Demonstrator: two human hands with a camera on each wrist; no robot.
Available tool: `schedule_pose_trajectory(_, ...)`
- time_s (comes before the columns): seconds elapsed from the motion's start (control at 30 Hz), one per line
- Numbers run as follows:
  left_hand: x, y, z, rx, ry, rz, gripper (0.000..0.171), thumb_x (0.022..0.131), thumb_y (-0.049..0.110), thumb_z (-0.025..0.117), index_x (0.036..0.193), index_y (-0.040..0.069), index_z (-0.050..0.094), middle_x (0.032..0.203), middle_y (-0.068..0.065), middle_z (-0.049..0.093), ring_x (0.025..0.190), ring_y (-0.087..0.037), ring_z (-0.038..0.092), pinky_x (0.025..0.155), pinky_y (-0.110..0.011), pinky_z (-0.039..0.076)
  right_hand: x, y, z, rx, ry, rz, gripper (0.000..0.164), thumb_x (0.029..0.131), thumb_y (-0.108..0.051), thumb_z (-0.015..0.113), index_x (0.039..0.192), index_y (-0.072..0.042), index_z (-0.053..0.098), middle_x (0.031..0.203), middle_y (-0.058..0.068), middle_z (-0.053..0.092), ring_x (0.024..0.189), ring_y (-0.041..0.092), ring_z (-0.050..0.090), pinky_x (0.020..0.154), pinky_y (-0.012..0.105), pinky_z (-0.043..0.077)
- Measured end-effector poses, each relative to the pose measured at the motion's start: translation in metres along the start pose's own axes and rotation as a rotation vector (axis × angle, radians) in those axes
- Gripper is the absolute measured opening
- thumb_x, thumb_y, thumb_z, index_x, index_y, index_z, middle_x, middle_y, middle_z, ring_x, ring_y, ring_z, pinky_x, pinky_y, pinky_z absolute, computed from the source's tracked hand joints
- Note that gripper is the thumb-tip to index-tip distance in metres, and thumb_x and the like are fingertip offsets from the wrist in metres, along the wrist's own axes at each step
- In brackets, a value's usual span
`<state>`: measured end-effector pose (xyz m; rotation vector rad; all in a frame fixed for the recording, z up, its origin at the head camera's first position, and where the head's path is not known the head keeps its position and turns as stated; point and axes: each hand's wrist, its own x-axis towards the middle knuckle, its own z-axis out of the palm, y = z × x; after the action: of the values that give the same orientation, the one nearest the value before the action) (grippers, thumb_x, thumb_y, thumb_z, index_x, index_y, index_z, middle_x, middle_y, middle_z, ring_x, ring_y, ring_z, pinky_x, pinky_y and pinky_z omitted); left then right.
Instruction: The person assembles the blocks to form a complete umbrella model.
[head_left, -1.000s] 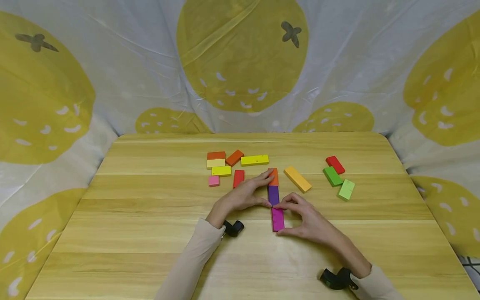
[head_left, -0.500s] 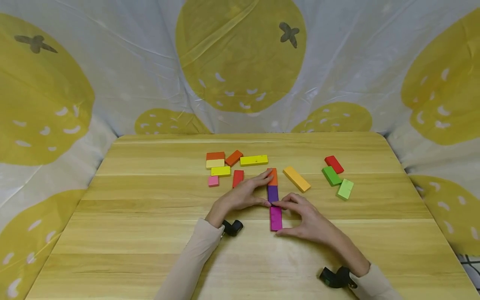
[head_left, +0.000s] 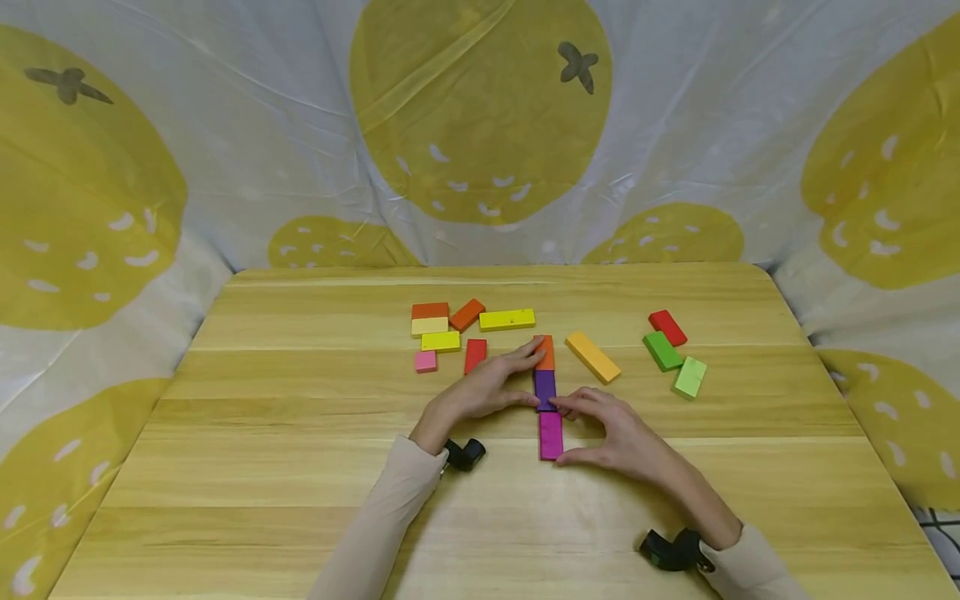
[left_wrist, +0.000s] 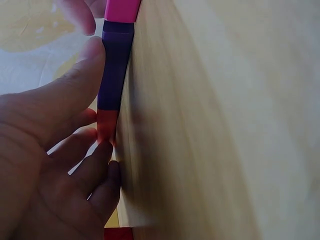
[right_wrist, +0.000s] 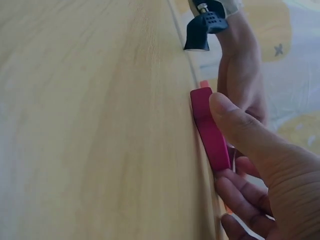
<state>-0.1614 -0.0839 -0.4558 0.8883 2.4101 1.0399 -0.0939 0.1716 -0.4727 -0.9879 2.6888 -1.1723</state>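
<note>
In the head view an orange block (head_left: 545, 353), a purple block (head_left: 545, 391) and a magenta block (head_left: 551, 437) lie end to end on the wooden table. My left hand (head_left: 487, 387) spans the first two, fingers at the orange block's far end and thumb against the purple block's side. The thumb contact also shows on the purple block (left_wrist: 116, 70) in the left wrist view. My right hand (head_left: 622, 437) is spread beside the magenta block, thumb at its near corner and index fingertip by the purple joint. In the right wrist view its thumb overlaps the magenta block (right_wrist: 210, 130).
Left of the row lie a red block (head_left: 476, 356), a pink cube (head_left: 426, 361), a long yellow block (head_left: 507, 320) and several others. A yellow-orange block (head_left: 592, 357) lies to the right. Farther right are red, green (head_left: 663, 351) and light green (head_left: 689, 377) blocks.
The magenta block has shifted slightly left into line with the purple one. My right index finger and thumb have moved a little right across the blocks' ends. My left hand has stayed nearly still.
</note>
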Motion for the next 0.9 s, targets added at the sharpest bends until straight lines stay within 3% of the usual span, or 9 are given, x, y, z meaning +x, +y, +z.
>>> schedule_pose_trajectory(0.27, -0.0003, 0.0004, -0.0005, 0.002, 0.001, -0.003, 0.077, 0.096, 0.027, 0.074, 0.16, 0.01, 0.035, 0.174, 0.001, 0.018, 0.159, -0.024, 0.024, 0.126, -0.042, 0.034, 0.0014, 0.0033, 0.0008, -0.016, 0.012, -0.028, 0.064, 0.073, -0.034, 0.095, 0.13, -0.013, 0.073, 0.118, -0.004, 0.068, 0.104, 0.012, 0.062, 0.089, 0.03, 0.055)
schedule_pose_trajectory(0.43, 0.001, -0.0011, -0.0008, 0.001, 0.004, 0.011, 0.066, 0.103, 0.027, 0.065, 0.159, 0.008, 0.036, 0.174, 0.0, 0.018, 0.159, -0.024, 0.023, 0.127, -0.042, 0.032, 0.0025, 0.0035, -0.0012, -0.056, -0.006, -0.059, 0.061, 0.075, -0.035, 0.093, 0.129, -0.014, 0.075, 0.123, -0.003, 0.066, 0.11, 0.012, 0.059, 0.092, 0.034, 0.052)
schedule_pose_trajectory(0.57, 0.0022, -0.0026, -0.0005, 0.004, 0.007, 0.018, 0.059, 0.108, 0.027, 0.055, 0.159, 0.007, 0.035, 0.174, -0.001, 0.019, 0.159, -0.022, 0.023, 0.128, -0.041, 0.03, 0.0038, 0.0023, -0.0027, -0.096, -0.021, -0.053, 0.062, 0.075, -0.039, 0.093, 0.129, -0.017, 0.075, 0.124, -0.004, 0.066, 0.112, 0.013, 0.058, 0.093, 0.037, 0.05)
schedule_pose_trajectory(0.9, 0.0026, -0.0025, 0.0003, 0.002, 0.034, 0.036, 0.059, 0.11, 0.027, 0.051, 0.163, 0.012, 0.031, 0.175, -0.007, 0.016, 0.16, -0.026, 0.02, 0.129, -0.046, 0.027, 0.0054, 0.0002, -0.0038, -0.137, -0.049, -0.03, 0.062, 0.074, -0.042, 0.093, 0.13, -0.02, 0.074, 0.122, -0.006, 0.064, 0.11, 0.01, 0.056, 0.093, 0.036, 0.05)
